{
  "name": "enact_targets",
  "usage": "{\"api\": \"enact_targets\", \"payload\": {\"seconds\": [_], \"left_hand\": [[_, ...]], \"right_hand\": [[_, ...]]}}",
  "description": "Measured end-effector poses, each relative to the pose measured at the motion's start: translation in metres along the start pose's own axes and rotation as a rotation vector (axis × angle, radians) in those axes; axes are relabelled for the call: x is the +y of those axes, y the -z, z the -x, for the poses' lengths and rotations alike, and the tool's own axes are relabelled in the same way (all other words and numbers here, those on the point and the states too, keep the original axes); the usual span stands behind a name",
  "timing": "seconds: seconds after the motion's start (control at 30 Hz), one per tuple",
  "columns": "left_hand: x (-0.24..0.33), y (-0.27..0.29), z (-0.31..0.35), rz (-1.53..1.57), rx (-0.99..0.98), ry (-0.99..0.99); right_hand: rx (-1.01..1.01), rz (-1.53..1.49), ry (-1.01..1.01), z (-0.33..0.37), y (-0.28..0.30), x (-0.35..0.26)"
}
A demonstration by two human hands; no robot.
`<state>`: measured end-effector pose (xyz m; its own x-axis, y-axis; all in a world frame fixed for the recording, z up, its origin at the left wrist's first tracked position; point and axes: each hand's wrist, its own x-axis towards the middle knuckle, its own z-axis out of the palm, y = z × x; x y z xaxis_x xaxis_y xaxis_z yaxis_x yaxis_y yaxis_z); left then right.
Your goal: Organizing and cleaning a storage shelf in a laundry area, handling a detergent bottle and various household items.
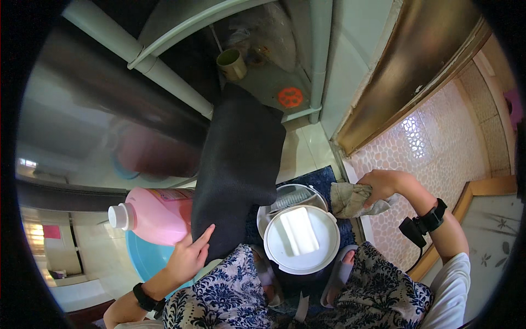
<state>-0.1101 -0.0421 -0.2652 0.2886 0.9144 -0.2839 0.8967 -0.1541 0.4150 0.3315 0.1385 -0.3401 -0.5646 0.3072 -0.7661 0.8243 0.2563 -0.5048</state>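
Note:
My left hand (pixel 190 259) grips the lower end of a large black sheet of fabric (pixel 235 159), its index finger stretched along the surface and its thumb hidden. The fabric stands up in a bent fold in front of me. My right hand (pixel 379 189) is closed around a crumpled grey-beige rag (pixel 348 200), held out to the right above the doorway edge. Between my knees is a round white lidded tub (pixel 274 252) with a white block-like piece (pixel 299 231) on top. Behind it, partly covered, sits a container with a brush-like, clear bristled item (pixel 296 196).
A pink jug with a white cap (pixel 159 216) leans over a light blue basin (pixel 143 253) at left. Ahead stands a pale frame shelf (pixel 316 66) holding a green cup (pixel 232 64). A dark blue mat (pixel 315 176) lies underfoot. To the right is a brown door (pixel 408 66).

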Motion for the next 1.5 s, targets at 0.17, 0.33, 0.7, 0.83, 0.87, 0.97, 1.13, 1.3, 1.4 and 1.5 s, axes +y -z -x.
{"api": "enact_targets", "payload": {"seconds": [0.17, 0.33, 0.7, 0.83, 0.87, 0.97, 1.13, 1.3, 1.4, 1.5], "left_hand": [[0.003, 0.007, -0.004, 0.14, -0.408, 0.242], [0.012, 0.041, -0.02, 0.046, -0.758, 0.152], [0.092, 0.081, -0.302, -0.381, 0.215, -0.106], [0.068, 0.049, -0.359, -0.378, 0.349, -0.057], [0.063, 0.042, -0.37, -0.32, 0.374, 0.016], [0.053, 0.062, -0.389, -0.296, 0.466, 0.043], [0.05, 0.067, -0.437, -0.102, 0.677, -0.094], [0.048, 0.067, -0.502, -0.151, 0.707, -0.162], [0.035, 0.067, -0.523, 0.003, 0.793, -0.307], [0.01, 0.083, -0.507, -0.131, 0.805, -0.248]], "right_hand": [[0.008, -0.057, -0.052, 0.001, 0.002, -0.004], [0.059, 0.095, 0.066, -0.008, 0.002, 0.003], [0.045, 0.089, 0.091, -0.006, 0.009, -0.017], [0.149, 0.001, 0.103, 0.024, -0.009, 0.004], [0.154, -0.004, 0.014, 0.035, -0.013, 0.007], [0.216, -0.112, -0.082, 0.066, -0.028, 0.008], [0.263, -0.168, -0.207, 0.105, -0.073, 0.014], [0.218, -0.308, -0.262, 0.125, -0.087, 0.002], [0.177, -0.345, -0.3, 0.119, -0.088, 0.004], [0.296, -0.222, -0.226, 0.108, -0.084, 0.009]]}}
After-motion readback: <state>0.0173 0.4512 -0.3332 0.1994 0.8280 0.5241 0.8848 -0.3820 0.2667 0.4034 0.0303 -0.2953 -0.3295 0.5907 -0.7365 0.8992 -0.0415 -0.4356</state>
